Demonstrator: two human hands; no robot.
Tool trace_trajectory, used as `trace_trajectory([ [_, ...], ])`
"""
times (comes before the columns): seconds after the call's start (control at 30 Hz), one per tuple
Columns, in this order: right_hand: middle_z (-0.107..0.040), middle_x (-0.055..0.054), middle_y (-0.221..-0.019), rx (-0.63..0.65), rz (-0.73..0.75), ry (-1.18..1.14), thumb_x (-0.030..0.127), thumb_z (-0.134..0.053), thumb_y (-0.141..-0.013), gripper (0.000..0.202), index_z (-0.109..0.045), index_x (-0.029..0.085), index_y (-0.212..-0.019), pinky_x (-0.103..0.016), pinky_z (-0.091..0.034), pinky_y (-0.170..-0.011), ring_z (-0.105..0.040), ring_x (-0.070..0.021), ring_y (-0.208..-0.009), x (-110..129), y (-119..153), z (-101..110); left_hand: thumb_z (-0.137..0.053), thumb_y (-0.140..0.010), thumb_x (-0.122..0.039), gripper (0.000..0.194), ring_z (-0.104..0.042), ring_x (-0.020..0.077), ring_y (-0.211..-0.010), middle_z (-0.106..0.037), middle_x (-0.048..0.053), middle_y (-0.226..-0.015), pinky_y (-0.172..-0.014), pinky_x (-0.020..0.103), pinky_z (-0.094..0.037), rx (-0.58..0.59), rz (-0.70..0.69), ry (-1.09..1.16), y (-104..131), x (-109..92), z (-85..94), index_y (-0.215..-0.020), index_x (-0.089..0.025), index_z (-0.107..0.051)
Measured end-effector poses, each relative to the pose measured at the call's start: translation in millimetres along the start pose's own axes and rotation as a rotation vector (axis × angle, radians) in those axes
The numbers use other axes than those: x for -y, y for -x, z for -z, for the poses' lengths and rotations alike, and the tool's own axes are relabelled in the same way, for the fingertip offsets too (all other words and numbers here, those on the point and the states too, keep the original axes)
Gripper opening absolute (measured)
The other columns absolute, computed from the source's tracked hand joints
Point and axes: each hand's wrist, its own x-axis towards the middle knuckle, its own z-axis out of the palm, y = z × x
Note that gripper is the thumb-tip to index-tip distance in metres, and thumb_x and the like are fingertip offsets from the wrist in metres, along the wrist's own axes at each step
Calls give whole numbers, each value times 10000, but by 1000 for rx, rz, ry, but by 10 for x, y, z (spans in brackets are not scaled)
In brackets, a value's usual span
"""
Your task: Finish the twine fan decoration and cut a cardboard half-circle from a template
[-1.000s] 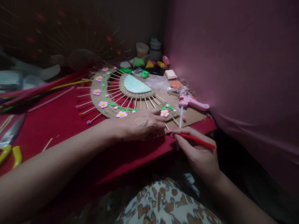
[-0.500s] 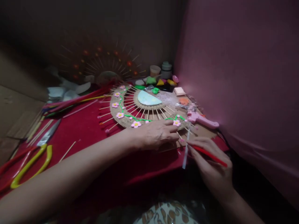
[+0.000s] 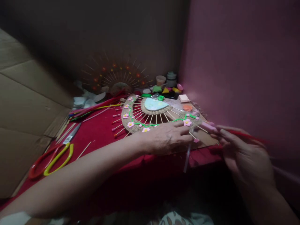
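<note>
My left hand [image 3: 167, 137] lies palm down across the front of a woven half-ring craft [image 3: 127, 120] with thin sticks, pink flowers and a green wavy line. Its fingers are slightly apart beside a flower [image 3: 187, 122] at the right end. The thumb is hidden. My right hand [image 3: 247, 156], at the right table edge, has a blurred red stick [image 3: 245, 135] between thumb and fingers. Those fingertips also meet the handle of a pink glue gun [image 3: 209, 126]. A pale blue half-disc [image 3: 154, 104] sits on the craft's inner woven part.
Scissors with red and yellow handles [image 3: 58, 159] lie left on the red cloth [image 3: 100, 125]. Behind stand a second stick craft [image 3: 120, 87], a cup [image 3: 161, 80] and a jar [image 3: 171, 79], near coloured clay lumps [image 3: 157, 89]. A pink curtain-like surface [image 3: 234, 62] borders the right.
My right hand has moved right with the red stick, from the clear strip to the glue gun's handle. The view has shifted, and my left hand remains on the craft.
</note>
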Motion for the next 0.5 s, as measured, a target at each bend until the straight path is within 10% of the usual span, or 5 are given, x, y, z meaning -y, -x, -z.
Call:
trace_trajectory([
  [0.33,-703,-25,-955,120,-477,-770,227,-699,-670,76,-703,280,-724,-590,-459,-869,-601,-289,-1029,-109,148,-353,-477,-873,-248,231,-463,196,-915,-563,104,-1057,-819,320,-428,28,50,72,95,17,55,-1049,-151,-590],
  [0.4,-705,-22,-928,108,-504,-790,216,-714,-645,79,-705,277,-694,-599,-446,-888,-599,-294,-1032,-117,170,-382,-477,-880,-270,183,-494,169,-932,-581,69,-1012,-825,288,-421,-20,262,178,247,216,13,-971,-188,-612],
  [0.5,-708,-23,-923,72,-543,-752,236,-752,-605,58,-713,256,-642,-573,-453,-904,-611,-301,-1015,-153,203,-399,-572,-799,-320,182,-537,191,-949,-608,61,-994,-834,310,-413,-215,1018,199,624,711,-18,-934,-203,-605],
])
